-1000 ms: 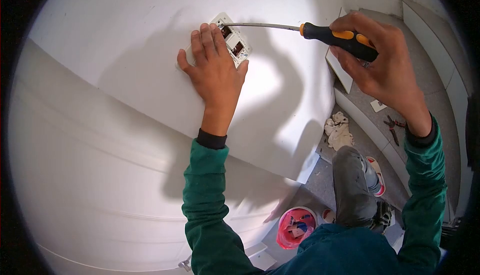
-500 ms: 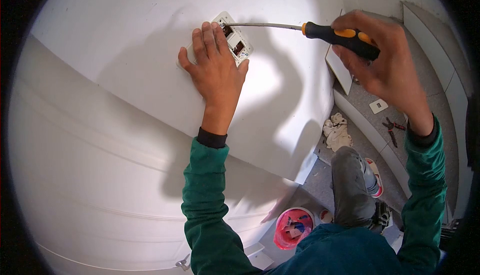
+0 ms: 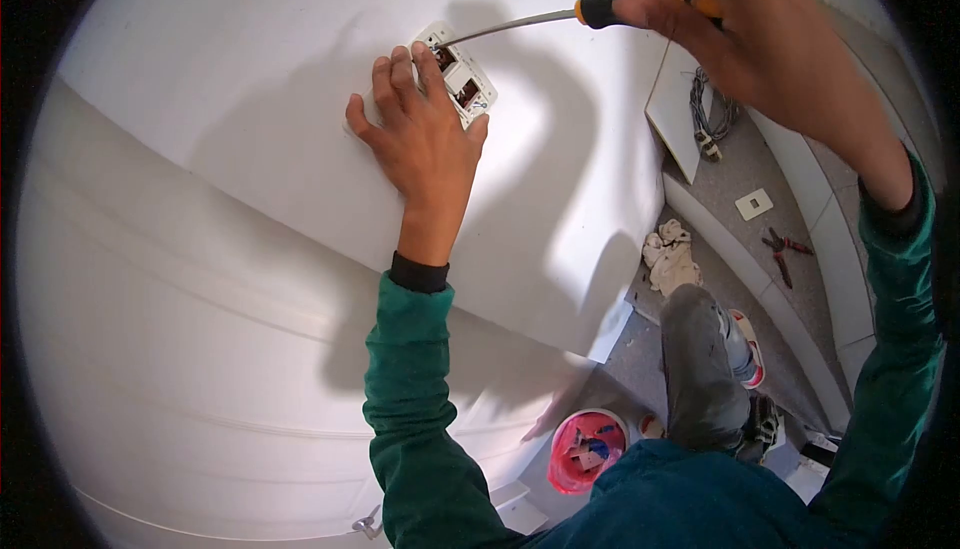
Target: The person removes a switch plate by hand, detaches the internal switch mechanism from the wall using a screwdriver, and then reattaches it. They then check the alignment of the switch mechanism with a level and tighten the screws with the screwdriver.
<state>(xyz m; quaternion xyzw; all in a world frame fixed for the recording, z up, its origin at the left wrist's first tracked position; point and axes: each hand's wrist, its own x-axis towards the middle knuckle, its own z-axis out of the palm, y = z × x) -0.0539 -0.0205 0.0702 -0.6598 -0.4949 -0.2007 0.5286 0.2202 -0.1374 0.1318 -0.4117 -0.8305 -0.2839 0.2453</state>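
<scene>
Raised since the earlier frame: the right hand (image 3: 762,54) and the handle end of the screwdriver (image 3: 597,11), whose shaft (image 3: 520,23) now sloped down to the socket frame (image 3: 459,78) against the white wall (image 3: 530,224). Right fingers were closed around the screwdriver; the left hand (image 3: 432,154) lay with fingers extended over the frame, thumb near its lower end. Tip seating could not be confirmed at this size. Excess tilt could have made the tip slip, jabbing the adjacent left fingertips. Uneven left-hand pressure could have let the frame shift.
</scene>
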